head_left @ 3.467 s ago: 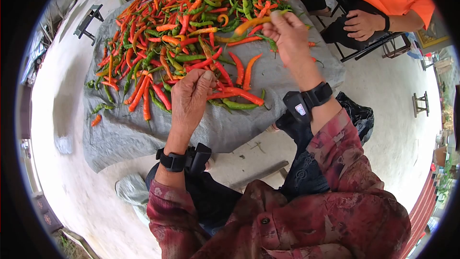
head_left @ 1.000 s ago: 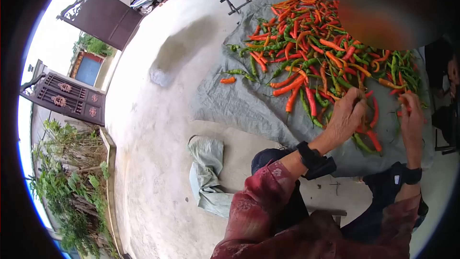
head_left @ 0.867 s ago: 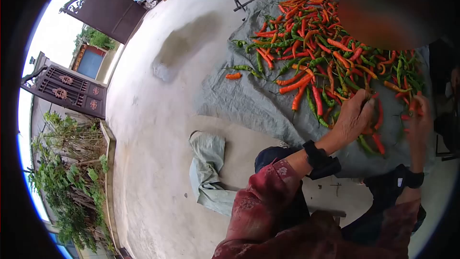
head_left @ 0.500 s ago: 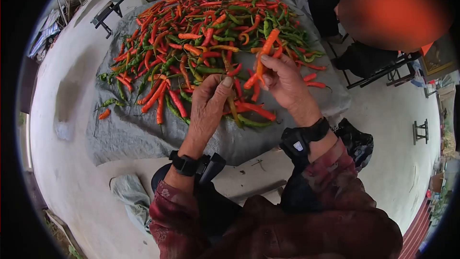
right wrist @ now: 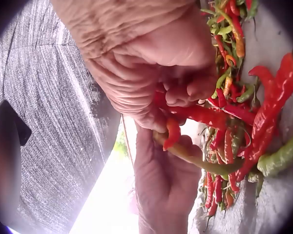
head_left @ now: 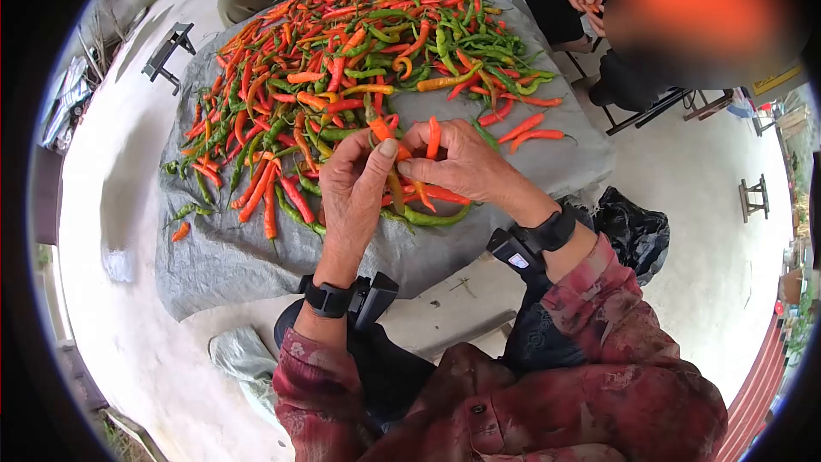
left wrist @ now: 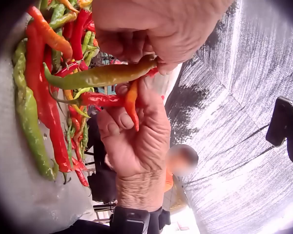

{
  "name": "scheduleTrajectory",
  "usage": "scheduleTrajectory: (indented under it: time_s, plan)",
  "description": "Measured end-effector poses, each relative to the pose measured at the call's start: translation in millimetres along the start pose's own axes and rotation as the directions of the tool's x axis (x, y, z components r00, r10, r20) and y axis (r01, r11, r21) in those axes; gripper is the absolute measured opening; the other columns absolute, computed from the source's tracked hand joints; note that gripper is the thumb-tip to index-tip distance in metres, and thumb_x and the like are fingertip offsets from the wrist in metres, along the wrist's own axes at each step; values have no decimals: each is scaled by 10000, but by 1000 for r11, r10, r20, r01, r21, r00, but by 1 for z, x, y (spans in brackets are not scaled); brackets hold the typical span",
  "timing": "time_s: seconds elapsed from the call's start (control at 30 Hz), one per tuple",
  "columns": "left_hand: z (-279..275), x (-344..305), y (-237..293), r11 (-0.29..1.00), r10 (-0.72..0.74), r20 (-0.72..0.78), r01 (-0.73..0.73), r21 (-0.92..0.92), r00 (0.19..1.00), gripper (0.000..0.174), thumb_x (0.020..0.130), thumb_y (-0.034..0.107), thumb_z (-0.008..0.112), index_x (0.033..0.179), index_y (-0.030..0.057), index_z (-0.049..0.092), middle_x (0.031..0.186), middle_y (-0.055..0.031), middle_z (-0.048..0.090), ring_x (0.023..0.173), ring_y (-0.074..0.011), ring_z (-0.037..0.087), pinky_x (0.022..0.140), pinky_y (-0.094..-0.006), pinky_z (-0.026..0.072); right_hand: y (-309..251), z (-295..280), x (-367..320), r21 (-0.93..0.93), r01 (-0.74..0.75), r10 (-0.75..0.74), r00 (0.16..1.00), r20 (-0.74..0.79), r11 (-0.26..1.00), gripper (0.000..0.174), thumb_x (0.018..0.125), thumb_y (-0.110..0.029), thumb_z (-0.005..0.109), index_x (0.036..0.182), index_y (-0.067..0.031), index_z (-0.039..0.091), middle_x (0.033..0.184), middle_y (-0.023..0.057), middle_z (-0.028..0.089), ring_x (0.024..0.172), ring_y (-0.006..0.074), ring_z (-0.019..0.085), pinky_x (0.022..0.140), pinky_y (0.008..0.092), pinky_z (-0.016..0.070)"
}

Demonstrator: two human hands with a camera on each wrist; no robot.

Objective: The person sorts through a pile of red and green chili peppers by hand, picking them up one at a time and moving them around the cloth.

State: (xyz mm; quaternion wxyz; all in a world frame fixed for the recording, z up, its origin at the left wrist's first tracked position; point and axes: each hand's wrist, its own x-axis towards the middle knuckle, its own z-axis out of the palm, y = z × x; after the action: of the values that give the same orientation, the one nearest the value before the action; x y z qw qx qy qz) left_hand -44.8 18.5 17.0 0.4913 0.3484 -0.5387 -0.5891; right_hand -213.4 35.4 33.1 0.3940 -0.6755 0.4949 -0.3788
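Observation:
My left hand pinches a brownish-green chili pepper near its stem end, and the pepper's curved tip points away from the fingers. Close against it, my right hand holds a red chili pepper under its curled fingers, along with a smaller orange chili pepper. In the head view, the hands meet above the near edge of a large pile of red, orange and green chili peppers. Part of the held peppers is hidden by the fingers.
A grey sheet covers the table under the pile. Several red and green peppers, among them a red chili pepper, lie apart at the right. Two other people sit at the far side. A small stool stands at the left.
The view swung left and came back. My right hand let go of a yellow-orange chili pepper, later held orange and red ones, and has now moved left to meet my left hand.

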Motion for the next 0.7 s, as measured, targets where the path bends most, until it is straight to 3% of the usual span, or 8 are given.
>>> scheduleTrajectory:
  time_s: [0.13,0.2,0.27,0.3,0.37,0.53,0.6,0.7]
  plan:
    - [5,2,2,1000,-11,-9,12,25,1000,159,896,166,620,827,24,608,700,74,523,605,-6,414,533,-171,336,14,-7,0,78,110,-116,990,81,991,204,800,-177,663,870,8,610,705,85,634,608,148,570,589,300,460]
    - [2,4,2,998,-1,-21,3,69,1000,179,898,186,619,817,27,603,690,75,520,603,-5,411,529,-170,328,16,-23,0,253,-18,16,1000,9,967,186,814,-175,654,887,-12,600,729,84,637,596,130,555,565,276,448]
    - [-4,6,0,994,6,-46,-1,108,999,222,904,233,614,807,33,603,667,74,513,594,-5,404,522,-166,312,26,-40,3,652,-40,153,981,-117,757,135,872,-170,620,933,-61,569,837,94,644,576,81,517,525,208,421]
    - [-4,6,0,994,7,-44,-3,108,999,222,904,233,614,807,33,603,667,74,513,594,-5,404,522,-166,312,29,-48,4,651,-38,152,981,-119,758,135,872,-170,620,933,-61,569,837,94,644,576,81,517,525,208,421]
    - [-3,5,-1,995,-35,-46,39,92,998,223,903,234,615,808,32,603,658,69,518,592,-7,415,520,-173,325,36,-63,4,899,163,241,930,-278,407,121,895,-172,610,908,-59,568,898,104,642,587,81,519,518,217,421]
    - [-3,2,-1,980,-76,22,71,184,997,223,903,229,617,825,20,610,677,54,543,610,-9,447,535,-177,355,68,-82,5,858,131,375,859,-348,497,127,904,-173,604,917,-53,566,906,104,642,666,102,556,562,224,456]
    - [-1,2,0,982,-89,38,81,171,995,222,904,225,616,835,15,612,683,48,551,616,-10,456,540,-177,363,75,-83,10,895,336,617,649,-445,293,147,904,-170,599,941,-31,571,898,110,644,716,137,583,596,236,485]
    - [-1,2,-3,988,-80,70,70,140,994,212,904,216,618,865,7,619,691,49,555,617,-6,455,543,-171,362,78,-80,8,950,228,731,609,-309,212,195,900,-171,604,987,2,577,881,107,643,733,169,605,611,254,506]
